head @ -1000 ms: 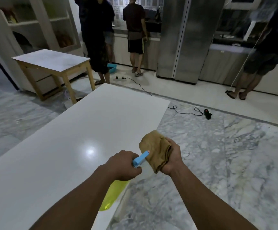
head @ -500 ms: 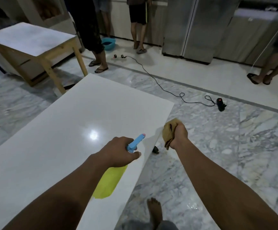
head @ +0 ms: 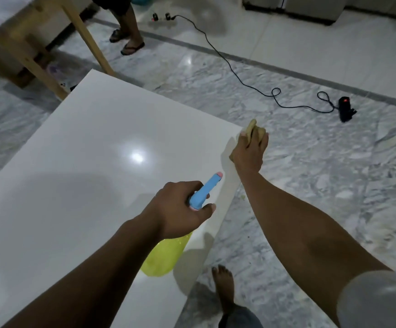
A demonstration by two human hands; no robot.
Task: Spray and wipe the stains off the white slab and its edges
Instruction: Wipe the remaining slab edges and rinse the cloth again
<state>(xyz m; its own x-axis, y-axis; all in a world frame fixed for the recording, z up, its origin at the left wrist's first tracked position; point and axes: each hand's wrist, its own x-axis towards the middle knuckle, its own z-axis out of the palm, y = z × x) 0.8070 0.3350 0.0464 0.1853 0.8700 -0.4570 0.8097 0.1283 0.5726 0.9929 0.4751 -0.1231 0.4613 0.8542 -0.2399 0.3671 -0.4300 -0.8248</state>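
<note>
My right hand (head: 249, 153) curls round the crumpled tan cloth (head: 251, 127) to rub the far right corner of the shiny white slab (head: 92, 166), while my left hand (head: 180, 215) grips the yellow, blue-topped spray bottle (head: 206, 189), ready to wet it.

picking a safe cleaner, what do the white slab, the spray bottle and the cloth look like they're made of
White slab: probably polished stone or engineered surface; glossy, it mirrors a light as a sharp spot. Spray bottle: plastic, judging by its translucent yellow body and smooth blue head. Cloth: soft tan fabric, bunched in folds in the right hand; weave too blurred to tell.
</note>
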